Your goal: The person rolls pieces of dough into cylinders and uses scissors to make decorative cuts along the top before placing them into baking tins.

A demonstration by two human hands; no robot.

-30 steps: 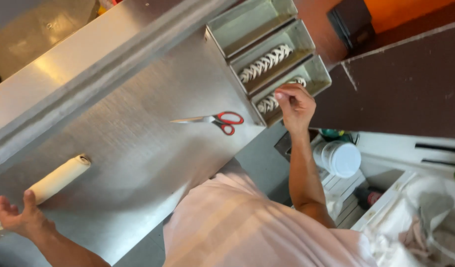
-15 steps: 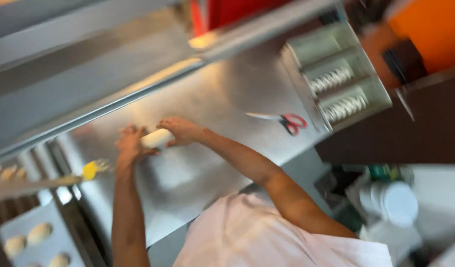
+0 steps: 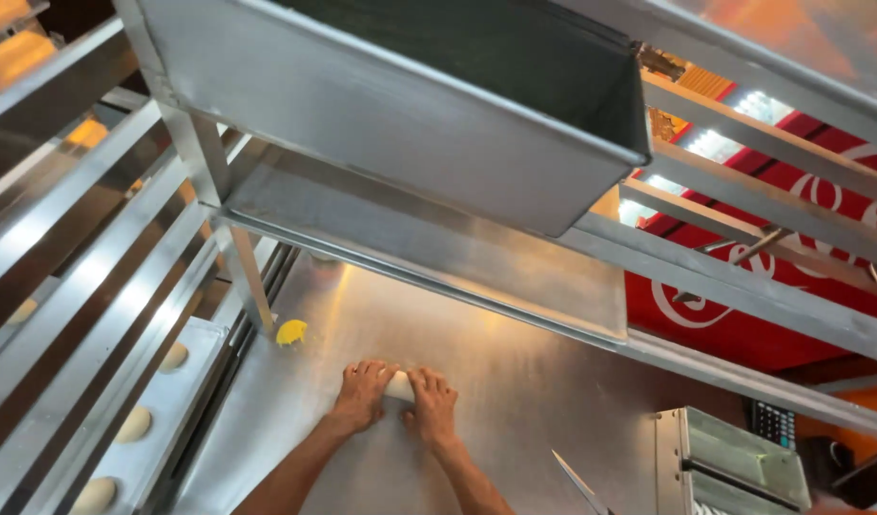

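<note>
A pale dough roll (image 3: 398, 384) lies on the steel table (image 3: 515, 401) under both hands — left hand (image 3: 362, 396) and right hand (image 3: 433, 408) pressed flat, fingers curled over its ends. Bare steel spreads beyond the fingertips up to the shelf edge (image 3: 429, 277) — scissors (image 3: 579, 484) lie right of the fingers, well apart.

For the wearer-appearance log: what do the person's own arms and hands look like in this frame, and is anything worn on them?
Both are bare: the left hand and right hand show no gloves, rings or watch that can be made out. The forearms run uncovered to the frame's bottom edge, with no sleeve or cuff in view.
</note>
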